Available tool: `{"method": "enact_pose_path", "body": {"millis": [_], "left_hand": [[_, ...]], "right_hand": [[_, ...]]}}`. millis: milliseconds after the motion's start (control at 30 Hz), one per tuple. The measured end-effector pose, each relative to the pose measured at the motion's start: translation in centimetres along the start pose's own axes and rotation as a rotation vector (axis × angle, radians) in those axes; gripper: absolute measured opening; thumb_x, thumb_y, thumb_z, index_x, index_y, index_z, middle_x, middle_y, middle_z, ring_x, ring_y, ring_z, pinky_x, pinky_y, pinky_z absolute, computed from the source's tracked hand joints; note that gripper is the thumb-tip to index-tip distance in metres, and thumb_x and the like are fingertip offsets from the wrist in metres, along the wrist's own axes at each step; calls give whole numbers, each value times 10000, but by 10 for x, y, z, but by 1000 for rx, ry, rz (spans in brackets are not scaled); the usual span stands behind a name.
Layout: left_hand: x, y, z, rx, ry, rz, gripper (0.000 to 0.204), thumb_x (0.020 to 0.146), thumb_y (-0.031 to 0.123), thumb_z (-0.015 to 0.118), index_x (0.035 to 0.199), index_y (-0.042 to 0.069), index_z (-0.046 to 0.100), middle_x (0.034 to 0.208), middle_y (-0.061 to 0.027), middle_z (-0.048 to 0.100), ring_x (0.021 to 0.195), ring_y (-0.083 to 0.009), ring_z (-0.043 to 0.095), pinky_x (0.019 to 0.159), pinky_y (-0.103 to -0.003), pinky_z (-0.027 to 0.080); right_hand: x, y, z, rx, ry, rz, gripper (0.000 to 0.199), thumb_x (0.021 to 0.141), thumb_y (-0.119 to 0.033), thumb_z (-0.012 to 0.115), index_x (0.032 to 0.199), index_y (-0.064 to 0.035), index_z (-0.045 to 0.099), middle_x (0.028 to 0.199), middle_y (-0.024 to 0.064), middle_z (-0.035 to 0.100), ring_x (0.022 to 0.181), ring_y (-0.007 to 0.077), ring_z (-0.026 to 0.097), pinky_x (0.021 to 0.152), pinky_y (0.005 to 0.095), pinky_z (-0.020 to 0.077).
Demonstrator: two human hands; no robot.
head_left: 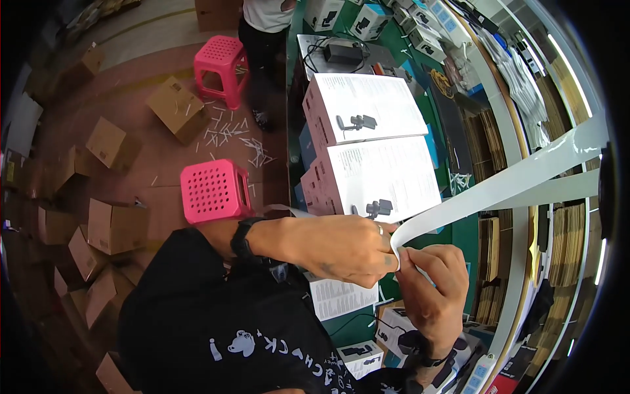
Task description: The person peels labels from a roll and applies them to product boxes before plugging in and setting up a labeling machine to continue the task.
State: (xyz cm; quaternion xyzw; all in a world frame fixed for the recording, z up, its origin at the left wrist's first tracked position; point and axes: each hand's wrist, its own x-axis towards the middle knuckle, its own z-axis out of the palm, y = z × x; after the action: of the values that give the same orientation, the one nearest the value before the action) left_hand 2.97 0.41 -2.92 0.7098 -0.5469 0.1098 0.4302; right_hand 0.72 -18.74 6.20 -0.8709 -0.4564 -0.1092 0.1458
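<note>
A long glossy white strip [499,187] runs from the far right down to my hands, where it bends sharply. My right hand [433,289] pinches its lower end between thumb and forefinger. Against it, knuckles up, my left hand [348,246] is closed on the strip at the bend; its fingertips are mostly hidden. Just beyond my left hand lie two large boxes side by side, a farther box [367,108] and a nearer box [387,174], both with white printed tops and a picture of a black device. A thin pale strip [289,209] shows behind my left wrist.
Small white boxes [361,358] and a dark cable lie at the near end of the green table [354,325]. A pink stool [213,190] and several cardboard boxes [111,226] stand on the floor at left. Another person [262,52] stands at the far end.
</note>
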Motion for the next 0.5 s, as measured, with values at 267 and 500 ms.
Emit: {"method": "enact_pose_path", "body": {"millis": [267, 500], "left_hand": [[-8, 10, 13, -195, 100, -82, 103, 803, 60, 567, 813, -33, 524, 695, -150, 559, 619, -321, 598, 584, -390, 491], [-20, 0, 12, -181, 222, -396, 231, 821, 36, 501, 976, -58, 645, 926, -173, 685, 781, -321, 674, 694, -366, 552]], "right_hand": [[-14, -7, 9, -16, 152, -18, 250, 619, 72, 677, 864, 26, 658, 834, 117, 636, 723, 276, 593, 632, 361, 459], [-103, 19, 34, -100, 583, 494, 205, 817, 95, 539, 977, 91, 666, 932, 217, 671, 813, 307, 649, 770, 353, 509]]}}
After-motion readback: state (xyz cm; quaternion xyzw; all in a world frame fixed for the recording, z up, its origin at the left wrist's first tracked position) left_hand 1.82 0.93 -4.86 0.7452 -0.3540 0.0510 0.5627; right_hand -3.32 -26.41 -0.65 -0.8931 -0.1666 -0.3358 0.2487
